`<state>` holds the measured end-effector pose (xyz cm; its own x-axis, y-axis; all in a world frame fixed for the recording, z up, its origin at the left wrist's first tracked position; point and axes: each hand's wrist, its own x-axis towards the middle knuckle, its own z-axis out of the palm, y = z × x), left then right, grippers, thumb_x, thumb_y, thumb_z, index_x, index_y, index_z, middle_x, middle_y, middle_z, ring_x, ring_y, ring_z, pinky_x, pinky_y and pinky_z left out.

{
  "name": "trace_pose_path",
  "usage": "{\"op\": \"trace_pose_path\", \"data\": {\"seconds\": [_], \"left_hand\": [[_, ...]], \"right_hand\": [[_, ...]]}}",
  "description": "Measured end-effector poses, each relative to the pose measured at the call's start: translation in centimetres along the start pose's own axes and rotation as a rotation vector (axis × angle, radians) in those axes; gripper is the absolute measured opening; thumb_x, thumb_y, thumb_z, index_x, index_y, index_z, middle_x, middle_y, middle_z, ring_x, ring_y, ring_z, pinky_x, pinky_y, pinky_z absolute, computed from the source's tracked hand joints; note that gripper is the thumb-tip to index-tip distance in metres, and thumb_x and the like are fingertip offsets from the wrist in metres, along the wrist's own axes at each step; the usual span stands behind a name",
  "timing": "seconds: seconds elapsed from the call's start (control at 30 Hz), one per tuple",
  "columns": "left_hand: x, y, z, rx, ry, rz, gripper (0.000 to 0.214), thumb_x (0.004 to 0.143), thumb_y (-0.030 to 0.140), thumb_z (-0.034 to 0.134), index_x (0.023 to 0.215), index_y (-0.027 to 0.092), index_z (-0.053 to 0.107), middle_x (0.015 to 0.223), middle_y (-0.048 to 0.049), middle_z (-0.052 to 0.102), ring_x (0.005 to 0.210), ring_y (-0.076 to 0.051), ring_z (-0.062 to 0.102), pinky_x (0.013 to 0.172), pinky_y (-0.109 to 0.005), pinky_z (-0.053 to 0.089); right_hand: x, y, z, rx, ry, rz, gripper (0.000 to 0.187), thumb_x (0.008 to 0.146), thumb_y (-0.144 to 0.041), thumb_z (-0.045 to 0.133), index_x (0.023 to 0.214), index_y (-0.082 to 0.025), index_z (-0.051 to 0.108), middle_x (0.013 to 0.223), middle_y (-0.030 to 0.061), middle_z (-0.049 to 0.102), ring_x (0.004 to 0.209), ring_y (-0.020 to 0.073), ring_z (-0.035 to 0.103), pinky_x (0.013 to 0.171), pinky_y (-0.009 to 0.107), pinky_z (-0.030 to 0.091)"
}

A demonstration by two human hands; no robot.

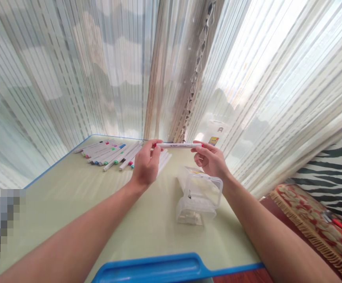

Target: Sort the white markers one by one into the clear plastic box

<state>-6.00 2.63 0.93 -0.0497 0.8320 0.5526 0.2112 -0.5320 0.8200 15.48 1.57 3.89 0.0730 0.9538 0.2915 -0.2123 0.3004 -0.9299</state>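
Both hands hold one white marker (179, 145) level above the table, its ends red. My left hand (145, 165) pinches its left end with fingers closed. My right hand (210, 159) pinches its right end. Below the hands stands an open clear plastic case (198, 196) on the pale green table (70, 196). A row of several white markers with coloured caps (111, 153) lies at the far side, left of my left hand.
Sheer striped curtains (100, 70) hang close behind the table. The table has a blue rim with a handle-like tray (156, 269) at its near edge. A clear container with a label (215, 135) stands behind the curtain. A red patterned rug (309, 220) and zebra fabric (333, 169) lie right.
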Motion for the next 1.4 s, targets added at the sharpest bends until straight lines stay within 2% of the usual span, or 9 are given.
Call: {"op": "trace_pose_path", "data": {"seconds": [0.27, 0.47, 0.67, 0.93, 1.07, 1.2, 1.4], "left_hand": [[0.1, 1.0, -0.1, 0.007, 0.009, -0.016, 0.029, 0.09, 0.042, 0.057, 0.104, 0.018, 0.064, 0.079, -0.0022, 0.063, 0.056, -0.012, 0.056, 0.046, -0.022, 0.04], [0.0, 1.4, 0.0, 0.036, 0.014, 0.019, 0.024, 0.086, 0.042, 0.062, 0.091, 0.018, 0.062, 0.08, -0.002, 0.064, 0.061, -0.012, 0.058, 0.051, -0.021, 0.044], [0.0, 1.1, 0.1, 0.017, -0.02, 0.024, 0.025, 0.085, 0.043, 0.065, 0.088, 0.019, 0.062, 0.081, -0.0022, 0.066, 0.062, -0.013, 0.059, 0.054, -0.022, 0.045], [-0.2, 1.0, 0.1, -0.011, -0.056, -0.009, 0.027, 0.087, 0.045, 0.063, 0.087, 0.019, 0.059, 0.069, -0.0002, 0.063, 0.058, -0.013, 0.058, 0.056, -0.024, 0.045], [-0.2, 1.1, 0.0, -0.032, -0.063, -0.011, 0.022, 0.088, 0.041, 0.062, 0.087, 0.019, 0.06, 0.068, 0.0, 0.061, 0.057, -0.013, 0.057, 0.052, -0.023, 0.041], [-0.2, 1.0, 0.0, -0.085, -0.083, -0.022, 0.02, 0.088, 0.038, 0.06, 0.089, 0.018, 0.063, 0.068, 0.0011, 0.057, 0.051, -0.01, 0.048, 0.047, -0.023, 0.034], [-0.3, 0.5, 0.0, -0.189, -0.115, -0.072, 0.024, 0.093, 0.033, 0.05, 0.096, 0.017, 0.067, 0.069, 0.001, 0.057, 0.046, -0.008, 0.044, 0.043, -0.022, 0.03]], "right_hand": [[0.2, 0.3, 0.1, -0.044, -0.005, -0.074, 0.034, 0.061, -0.031, 0.089, 0.09, -0.02, 0.073, 0.066, -0.0034, 0.065, 0.044, 0.0071, 0.049, 0.04, 0.023, 0.033], [0.2, 0.5, 0.0, -0.112, 0.009, -0.084, 0.038, 0.06, -0.039, 0.09, 0.085, -0.02, 0.07, 0.061, -0.0045, 0.061, 0.044, 0.0077, 0.049, 0.039, 0.022, 0.032], [0.2, 0.6, 0.1, -0.121, 0.017, -0.072, 0.039, 0.059, -0.041, 0.091, 0.081, -0.02, 0.067, 0.053, -0.0066, 0.055, 0.043, 0.0088, 0.05, 0.037, 0.021, 0.033], [-0.1, 0.3, 0.2, -0.122, -0.02, -0.047, 0.036, 0.064, -0.04, 0.089, 0.082, -0.021, 0.064, 0.057, -0.0066, 0.057, 0.046, 0.009, 0.056, 0.038, 0.019, 0.035], [-0.1, 0.3, 0.3, -0.102, -0.017, -0.022, 0.033, 0.064, -0.038, 0.088, 0.078, -0.021, 0.063, 0.059, -0.0056, 0.058, 0.045, 0.009, 0.057, 0.037, 0.019, 0.034], [-0.1, 0.4, 0.3, -0.093, -0.01, 0.002, 0.031, 0.065, -0.037, 0.087, 0.076, -0.021, 0.063, 0.061, -0.0039, 0.062, 0.045, 0.0096, 0.057, 0.036, 0.019, 0.034], [-0.1, 0.5, 0.2, -0.058, 0.01, 0.04, 0.027, 0.068, -0.038, 0.084, 0.076, -0.019, 0.067, 0.062, -0.0013, 0.065, 0.043, 0.009, 0.055, 0.037, 0.019, 0.034]]}}
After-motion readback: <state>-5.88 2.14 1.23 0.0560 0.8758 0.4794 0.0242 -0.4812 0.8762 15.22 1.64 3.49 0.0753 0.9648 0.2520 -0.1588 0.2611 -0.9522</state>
